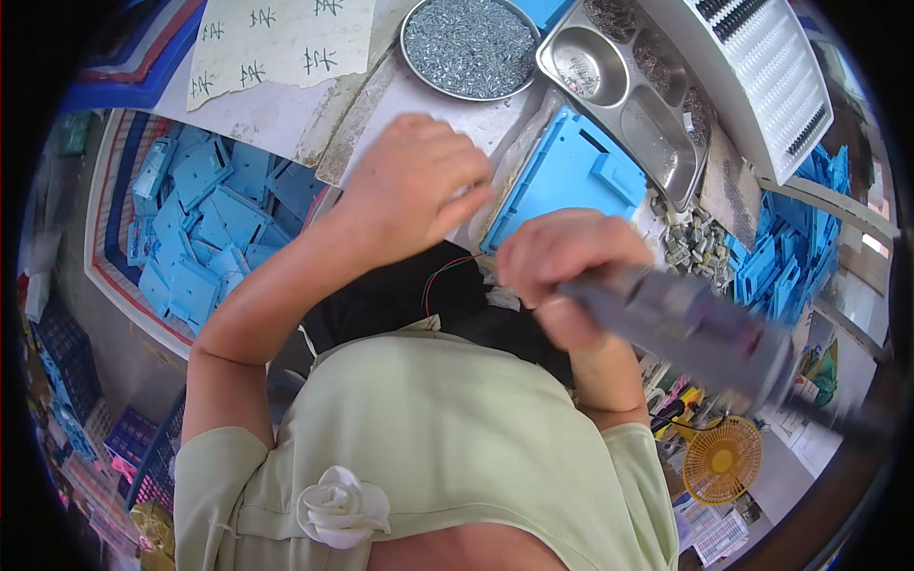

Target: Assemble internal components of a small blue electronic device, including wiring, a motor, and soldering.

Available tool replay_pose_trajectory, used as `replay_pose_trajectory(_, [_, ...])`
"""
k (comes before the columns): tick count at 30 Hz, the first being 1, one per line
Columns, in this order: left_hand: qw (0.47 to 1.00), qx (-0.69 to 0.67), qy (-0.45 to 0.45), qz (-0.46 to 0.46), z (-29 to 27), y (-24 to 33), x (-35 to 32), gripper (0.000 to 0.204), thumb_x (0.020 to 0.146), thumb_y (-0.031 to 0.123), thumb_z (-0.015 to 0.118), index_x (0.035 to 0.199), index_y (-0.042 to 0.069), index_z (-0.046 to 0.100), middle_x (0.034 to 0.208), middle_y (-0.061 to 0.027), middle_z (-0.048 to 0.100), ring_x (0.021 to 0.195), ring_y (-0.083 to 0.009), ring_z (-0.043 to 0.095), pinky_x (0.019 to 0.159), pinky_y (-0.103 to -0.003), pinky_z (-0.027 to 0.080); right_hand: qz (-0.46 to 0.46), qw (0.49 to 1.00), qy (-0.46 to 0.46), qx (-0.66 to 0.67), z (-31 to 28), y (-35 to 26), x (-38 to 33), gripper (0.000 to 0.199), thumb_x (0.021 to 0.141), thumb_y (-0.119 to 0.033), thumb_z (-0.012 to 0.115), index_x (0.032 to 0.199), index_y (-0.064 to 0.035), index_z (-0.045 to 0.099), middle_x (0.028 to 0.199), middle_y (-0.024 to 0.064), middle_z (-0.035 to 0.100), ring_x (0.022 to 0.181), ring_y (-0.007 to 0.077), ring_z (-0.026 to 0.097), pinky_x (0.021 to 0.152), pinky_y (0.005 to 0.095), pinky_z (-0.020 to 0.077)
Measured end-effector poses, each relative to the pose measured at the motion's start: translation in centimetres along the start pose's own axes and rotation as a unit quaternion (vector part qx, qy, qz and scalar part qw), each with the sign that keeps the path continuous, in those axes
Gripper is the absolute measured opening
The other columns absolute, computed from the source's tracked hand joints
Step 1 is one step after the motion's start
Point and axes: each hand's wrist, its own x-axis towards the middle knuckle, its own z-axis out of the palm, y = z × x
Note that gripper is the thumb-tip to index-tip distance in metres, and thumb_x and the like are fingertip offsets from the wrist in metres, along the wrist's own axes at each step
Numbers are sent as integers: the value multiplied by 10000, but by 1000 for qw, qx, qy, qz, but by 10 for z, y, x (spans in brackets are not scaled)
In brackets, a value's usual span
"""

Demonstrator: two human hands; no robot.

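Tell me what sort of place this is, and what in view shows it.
Probably a small assembly workshop bench. A round metal dish of small screws and a compartmented steel tray sit by a blue plastic housing; a bin of matching blue parts lies at the left. The right hand grips a grey powered screwdriver.

Bright, even daylight filling centre of frame; soft shadows only. Glare bouncing off metal tray [609, 71], upper right. Motion blur smearing grey tool [685, 328] at right. Fisheye bending straight edges toward rim; black vignette ringing frame. Lower left corner sitting dim, losing detail.
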Motion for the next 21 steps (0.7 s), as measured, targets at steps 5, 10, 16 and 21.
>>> replay_pose_trajectory(5, [987, 158, 21, -2, 0, -48, 46, 164, 864, 165, 741, 989, 66, 700, 973, -71, 707, 963, -312, 640, 907, -434, 457, -130, 991, -41, 17, -49, -54, 13, 376, 982, -311, 722, 1158, -45, 522, 631, 32, 540, 541, 171, 537, 554, 361, 502])
replay_pose_trajectory(10, [994, 106, 36, 8, 27, -12, 64, 307, 863, 176, 740, 1148, 68, 708, 1225, -96, 691, 1182, -332, 611, 1032, -460, 438, -164, 979, 93, -73, -83, -68, -19, 315, 983, -237, 694, 1145, -52, 497, 645, 46, 531, 540, 174, 505, 555, 359, 485])
replay_pose_trajectory(16, [980, 27, -171, 96, 58, 51, 51, 347, 856, 214, 759, 1176, 88, 715, 1338, -69, 659, 1372, -271, 522, 1109, -499, 386, -144, 962, 202, -115, -113, -29, -21, 182, 985, -189, 578, 1118, -81, 520, 631, 21, 436, 572, 173, 458, 607, 389, 458])
replay_pose_trajectory(21, [978, 58, -185, 76, 57, 57, 49, 335, 861, 236, 758, 1176, 126, 730, 1336, -34, 665, 1388, -249, 511, 1156, -518, 298, -173, 964, 179, -97, -116, -27, -13, 128, 985, -156, 567, 1052, -74, 495, 628, 34, 440, 551, 169, 445, 601, 388, 456])
